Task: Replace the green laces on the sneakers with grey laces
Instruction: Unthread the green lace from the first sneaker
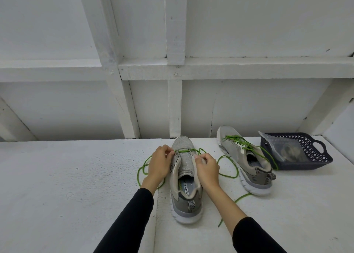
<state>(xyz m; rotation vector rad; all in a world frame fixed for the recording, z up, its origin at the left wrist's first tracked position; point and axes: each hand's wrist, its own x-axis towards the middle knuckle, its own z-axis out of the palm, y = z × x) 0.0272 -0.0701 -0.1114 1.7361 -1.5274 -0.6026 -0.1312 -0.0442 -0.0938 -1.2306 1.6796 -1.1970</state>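
Head view. The near sneaker (186, 178) stands on the white table (76, 185) with its long axis running straight away from the person, heel nearest and toe at the far end. Both hands work at the toe end of the lacing. The left hand (159, 163) has its fingers (171, 153) curled and pinching at the left eyelet row; the right hand (207, 169) has its fingers (200, 158) curled and pinching at the right eyelet row. Whether each pinch closes on the lace itself or on the eyelet edge cannot be told.

The green lace (186, 150) remains threaded only as a single bar across the lowest eyelets, lying just beyond and between the two sets of fingertips. Its freed lengths trail outward from the fingers on both sides, looping over the table to the left of the left hand and to the right of the right hand.

Judgement: the coming move is to draw that last bar out sideways, across the shoe's long axis. Both hands are about equally near it.

The second sneaker (247, 160) lies well right of the right hand, still carrying its own green lace (243, 143). Beyond it sits a dark basket (323, 158) holding a clear packet (281, 147); its contents cannot be made out.
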